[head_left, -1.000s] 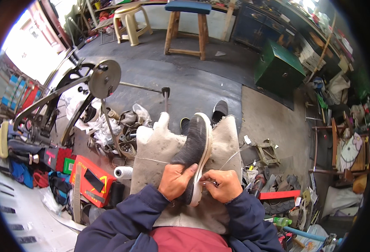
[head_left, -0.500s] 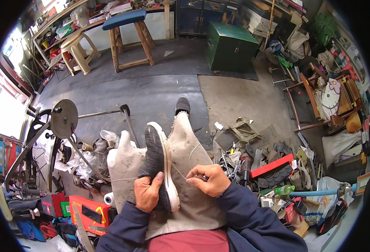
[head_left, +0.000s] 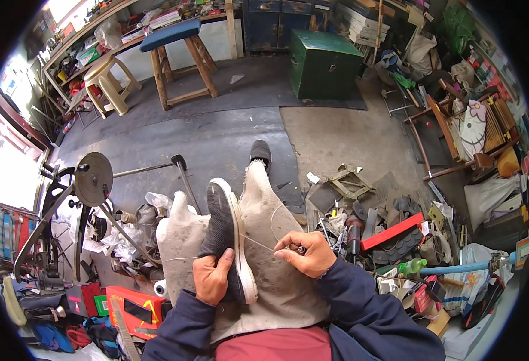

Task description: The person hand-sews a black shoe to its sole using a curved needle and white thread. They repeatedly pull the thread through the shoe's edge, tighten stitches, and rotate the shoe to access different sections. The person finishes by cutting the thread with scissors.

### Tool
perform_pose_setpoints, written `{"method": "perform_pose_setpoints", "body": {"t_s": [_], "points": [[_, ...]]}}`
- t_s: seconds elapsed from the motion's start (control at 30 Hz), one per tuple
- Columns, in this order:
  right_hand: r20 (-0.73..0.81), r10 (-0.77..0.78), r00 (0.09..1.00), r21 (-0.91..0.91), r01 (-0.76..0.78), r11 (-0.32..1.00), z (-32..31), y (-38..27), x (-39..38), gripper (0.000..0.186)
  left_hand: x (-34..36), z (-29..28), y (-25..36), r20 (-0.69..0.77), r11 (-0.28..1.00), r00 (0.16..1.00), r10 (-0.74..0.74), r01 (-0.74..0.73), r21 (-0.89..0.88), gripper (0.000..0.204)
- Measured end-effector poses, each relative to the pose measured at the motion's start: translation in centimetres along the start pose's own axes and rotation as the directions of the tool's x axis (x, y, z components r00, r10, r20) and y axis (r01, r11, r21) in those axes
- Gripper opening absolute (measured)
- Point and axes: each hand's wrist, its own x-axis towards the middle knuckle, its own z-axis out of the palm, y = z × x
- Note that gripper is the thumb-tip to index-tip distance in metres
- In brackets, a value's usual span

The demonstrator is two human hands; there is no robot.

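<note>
A black knitted shoe (head_left: 219, 219) with a white sole stands on its side edge over my lap, toe pointing away. My left hand (head_left: 211, 279) is closed around its heel end, thumb pressed on the sole's edge. To the right, my right hand (head_left: 310, 255) pinches a pale thread (head_left: 257, 242) that runs taut to the sole's side. A small dark rod-like tool (head_left: 302, 249) shows between the curled fingers of that hand; its kind is hidden. More thread loops over the stained beige apron (head_left: 276, 277) and extends left of the shoe.
At left stands a black hand-cranked machine with a round wheel (head_left: 94, 179). Tools and scraps, with a red bar (head_left: 392, 231), crowd the floor at right. A red box (head_left: 135, 310) lies near my left arm. Farther off are a blue-topped stool (head_left: 170, 36) and a green chest (head_left: 324, 65).
My right hand has moved slightly to the right, with the thread stretched from the sole. My left hand keeps its hold on the shoe. The view has shifted a little.
</note>
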Motion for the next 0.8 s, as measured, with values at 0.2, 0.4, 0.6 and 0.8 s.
{"method": "perform_pose_setpoints", "body": {"t_s": [0.2,0.4,0.6,0.8], "points": [[-0.101,-0.102,0.990,-0.042,0.098,0.994,-0.1,1.2,-0.5,0.017,-2.2,1.0,0.7,-0.020,0.976,0.999,-0.033,0.028,-0.218,0.035],[-0.349,-0.323,0.880,-0.542,0.092,0.835,-1.5,1.1,0.6,0.045,-2.4,1.4,-0.2,-0.059,0.951,0.989,-0.137,0.114,-0.286,0.020],[-0.043,-0.263,0.964,-0.205,0.249,0.947,1.8,-1.3,-1.7,0.044,-2.2,1.6,0.3,-0.109,0.917,0.970,-0.219,0.167,-0.361,0.020],[-0.032,-0.212,0.977,-0.180,0.203,0.962,4.9,-1.1,-1.2,0.045,-2.0,1.1,0.9,-0.100,0.875,0.950,-0.294,0.226,-0.429,0.019]]}}
